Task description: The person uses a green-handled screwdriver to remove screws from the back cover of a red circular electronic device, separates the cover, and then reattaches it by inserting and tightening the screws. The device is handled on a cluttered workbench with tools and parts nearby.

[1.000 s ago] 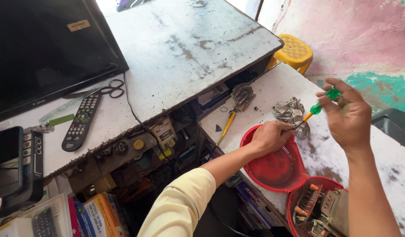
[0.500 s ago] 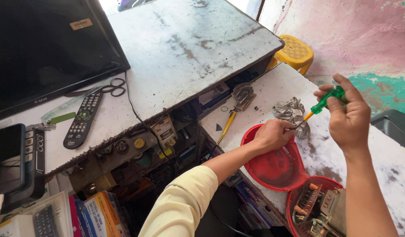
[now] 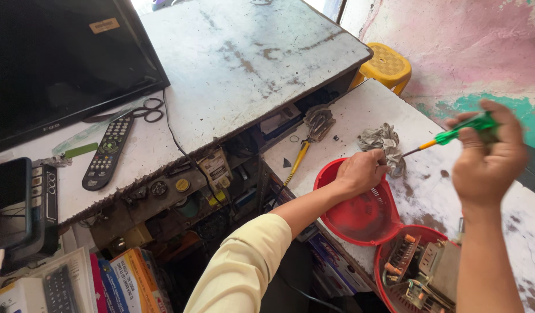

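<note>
Two hands work over the white worktop [image 3: 360, 110] at its red basket [image 3: 360, 217]. The right hand [image 3: 490, 159] is clenched round the green handle of a screwdriver [image 3: 453, 137], thumb over the top; the yellow collar and thin dark shaft slope down and away from the grip toward the left hand [image 3: 360, 172]. That hand rests on the far rim of the basket, fingers curled on a small part that they hide, so what it pinches cannot be told. The screwdriver tip ends just beside those fingertips, close to a crumpled grey rag [image 3: 383, 139] lying beyond the basket.

Judged from its build, the screwdriver is light and stiff, its plastic handle smooth but ribbed enough to hold. The handle is the place to take it; the shaft is too thin for a sure grasp. Whatever lies under the left fingers is probably small and easily dropped, so a pinch at its edges seems apt.

Nearer than the basket sits a second red tub [image 3: 395, 272] holding circuit boards. Left of the basket lies a yellow-handled tool [image 3: 296, 165] on the worktop. Farther left, on a higher bench, lie a remote [image 3: 108, 152] and scissors [image 3: 148, 110].
</note>
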